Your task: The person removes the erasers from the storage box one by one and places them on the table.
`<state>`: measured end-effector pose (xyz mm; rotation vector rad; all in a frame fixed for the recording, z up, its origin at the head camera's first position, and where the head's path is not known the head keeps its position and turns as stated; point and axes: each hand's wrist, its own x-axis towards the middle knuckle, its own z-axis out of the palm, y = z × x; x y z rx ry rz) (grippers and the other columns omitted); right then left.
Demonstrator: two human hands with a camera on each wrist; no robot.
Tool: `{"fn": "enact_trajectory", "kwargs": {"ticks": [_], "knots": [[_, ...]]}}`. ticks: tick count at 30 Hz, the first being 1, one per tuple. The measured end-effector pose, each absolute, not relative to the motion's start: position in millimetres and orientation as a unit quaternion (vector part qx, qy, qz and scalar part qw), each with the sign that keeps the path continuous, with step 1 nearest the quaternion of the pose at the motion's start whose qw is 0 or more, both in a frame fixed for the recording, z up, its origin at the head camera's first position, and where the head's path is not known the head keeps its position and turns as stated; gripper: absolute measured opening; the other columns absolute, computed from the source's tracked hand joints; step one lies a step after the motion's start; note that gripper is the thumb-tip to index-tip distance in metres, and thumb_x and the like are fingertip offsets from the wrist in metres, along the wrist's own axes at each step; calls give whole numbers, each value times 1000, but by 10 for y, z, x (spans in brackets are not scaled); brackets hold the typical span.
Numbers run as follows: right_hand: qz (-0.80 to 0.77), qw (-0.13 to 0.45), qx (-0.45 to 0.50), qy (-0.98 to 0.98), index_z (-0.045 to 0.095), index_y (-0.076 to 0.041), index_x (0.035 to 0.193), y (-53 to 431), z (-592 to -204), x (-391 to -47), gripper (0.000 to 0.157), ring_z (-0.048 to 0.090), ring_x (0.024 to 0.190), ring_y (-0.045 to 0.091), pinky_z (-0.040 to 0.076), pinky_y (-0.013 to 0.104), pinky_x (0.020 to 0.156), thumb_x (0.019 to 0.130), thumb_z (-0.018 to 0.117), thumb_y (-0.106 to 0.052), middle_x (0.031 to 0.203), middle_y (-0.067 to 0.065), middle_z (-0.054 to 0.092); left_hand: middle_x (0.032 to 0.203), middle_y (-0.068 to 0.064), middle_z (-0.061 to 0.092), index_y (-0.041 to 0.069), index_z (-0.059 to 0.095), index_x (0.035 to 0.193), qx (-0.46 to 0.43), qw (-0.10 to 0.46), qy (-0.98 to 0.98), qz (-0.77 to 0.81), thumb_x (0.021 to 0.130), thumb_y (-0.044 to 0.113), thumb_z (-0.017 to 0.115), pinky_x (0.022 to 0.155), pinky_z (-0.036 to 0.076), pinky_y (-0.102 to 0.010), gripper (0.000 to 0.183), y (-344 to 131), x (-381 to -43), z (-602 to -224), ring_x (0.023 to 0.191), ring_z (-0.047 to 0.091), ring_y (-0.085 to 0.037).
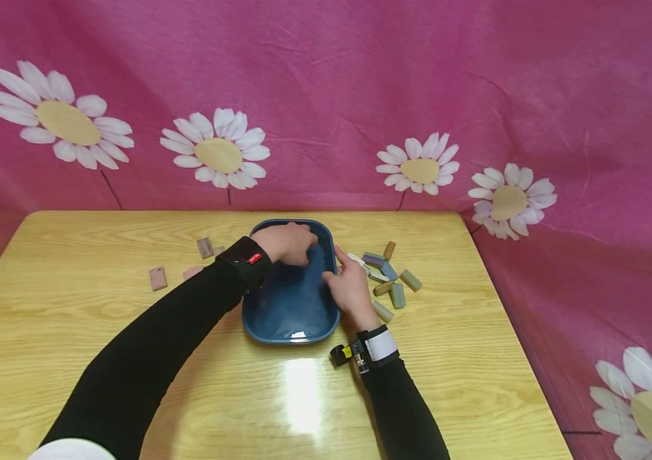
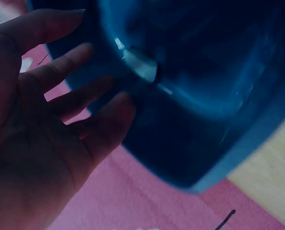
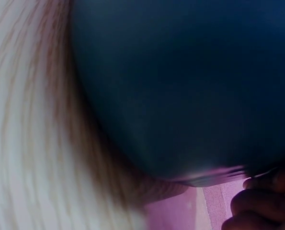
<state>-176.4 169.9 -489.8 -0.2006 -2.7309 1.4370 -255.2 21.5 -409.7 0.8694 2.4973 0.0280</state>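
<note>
A deep blue tray [image 1: 291,313] with rounded corners rests on the table, its long side pointing away from me. My left hand [image 1: 288,243] reaches over its far part; in the left wrist view the fingers [image 2: 68,62] are spread and grasp nothing. Just beyond those fingertips a small pale block [image 2: 141,65] lies inside the tray. At the right rim my right hand [image 1: 351,284] grips the tray, thumb on the inner side and fingers outside. The right wrist view shows mostly the tray's outer wall [image 3: 180,96], with curled fingers [image 3: 262,203] at its lower right.
Several small coloured blocks [image 1: 397,296] lie scattered right of the tray, close to the right hand. To the left are a few pinkish and brownish flat pieces [image 1: 158,278], some partly behind the left arm. A pink cloth with daisies [image 1: 326,128] hangs behind the wooden table [image 1: 447,383].
</note>
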Motion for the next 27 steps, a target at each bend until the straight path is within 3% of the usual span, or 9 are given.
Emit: {"fn": "enact_trajectory", "kwargs": {"ticks": [6, 9, 12, 14, 17, 21, 27], "knots": [[467, 22, -68, -881, 49, -13, 147, 1677, -4897, -1761, 68, 34, 47, 12, 28, 27, 49, 80, 60, -10, 55, -5, 33, 151, -14, 44, 16, 53, 144, 313, 255, 915, -5, 90, 21, 61, 109, 40, -49, 55, 236, -2566, -4217, 136, 42, -35], [465, 22, -69, -882, 50, -13, 147, 1677, -4891, -1760, 68, 34, 47, 12, 28, 27, 48, 80, 60, -11, 55, -5, 33, 136, -12, 56, 14, 63, 132, 324, 252, 912, -6, 86, 13, 65, 98, 47, -44, 46, 237, -2553, -4235, 120, 52, -30], [465, 24, -70, -882, 50, -13, 146, 1683, -4893, -1755, 68, 34, 47, 11, 28, 27, 48, 79, 60, -11, 55, -6, 33, 109, -7, 66, 13, 71, 111, 334, 248, 909, -3, 83, 6, 66, 85, 52, -39, 30, 247, -2512, -4244, 97, 58, -24], [466, 24, -70, -882, 50, -12, 146, 1691, -4894, -1758, 68, 33, 47, 11, 28, 27, 49, 79, 60, -10, 55, -6, 33, 93, -4, 65, 12, 72, 101, 333, 251, 909, 0, 84, 5, 64, 77, 51, -36, 20, 256, -2489, -4260, 85, 58, -21], [467, 22, -70, -881, 49, -11, 147, 1695, -4892, -1763, 67, 33, 47, 11, 28, 27, 49, 80, 60, -11, 55, -6, 32, 83, -3, 60, 12, 71, 93, 328, 260, 908, 6, 86, 4, 63, 68, 47, -32, 13, 263, -2473, -4303, 77, 57, -19], [464, 21, -70, -883, 49, -10, 147, 1684, -4882, -1763, 67, 32, 46, 12, 27, 27, 48, 81, 60, -11, 54, -5, 32, 79, -2, 56, 13, 67, 86, 325, 270, 906, 10, 85, 5, 63, 63, 42, -30, 9, 260, -2471, -4323, 73, 54, -18], [463, 24, -74, -883, 50, -10, 146, 1689, -4874, -1754, 67, 32, 46, 12, 27, 28, 48, 80, 60, -12, 55, -5, 33, 81, -2, 60, 15, 65, 84, 335, 261, 905, 15, 81, 7, 67, 63, 44, -31, 8, 238, -2442, -4222, 74, 57, -18]]}}
